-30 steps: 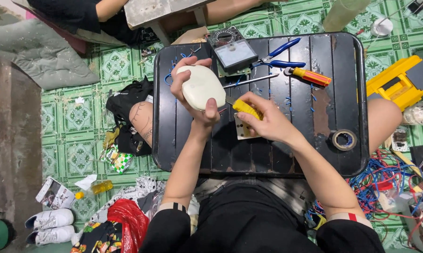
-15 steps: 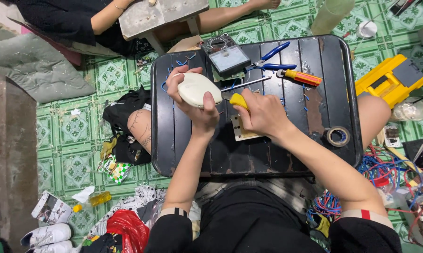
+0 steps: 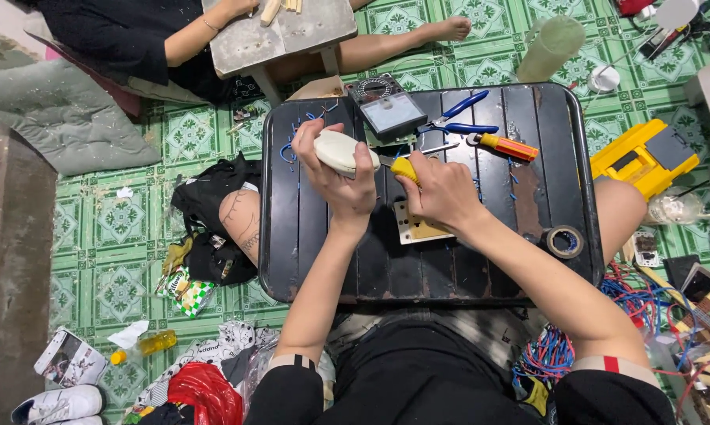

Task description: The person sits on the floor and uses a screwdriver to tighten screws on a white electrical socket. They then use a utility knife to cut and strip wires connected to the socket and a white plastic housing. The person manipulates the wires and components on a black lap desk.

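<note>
L hand [image 3: 341, 182] grips cream oval plastic casing [image 3: 338, 151]; R hand [image 3: 443, 191] closed round yellow-handled screwdriver [image 3: 403, 167], over black slatted surface [image 3: 481, 260] centre.

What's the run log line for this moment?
left hand: grips white oval casing | right hand: yellow-handled screwdriver at casing | over black tray

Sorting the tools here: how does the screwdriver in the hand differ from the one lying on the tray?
The yellow-handled screwdriver is gripped in the right hand, its tip toward the white oval casing in the left hand; the orange-handled screwdriver lies loose on the black tray, untouched. The first handle is mostly hidden by fingers; the second shows in full. Both are hand tools over the same tray.
</note>
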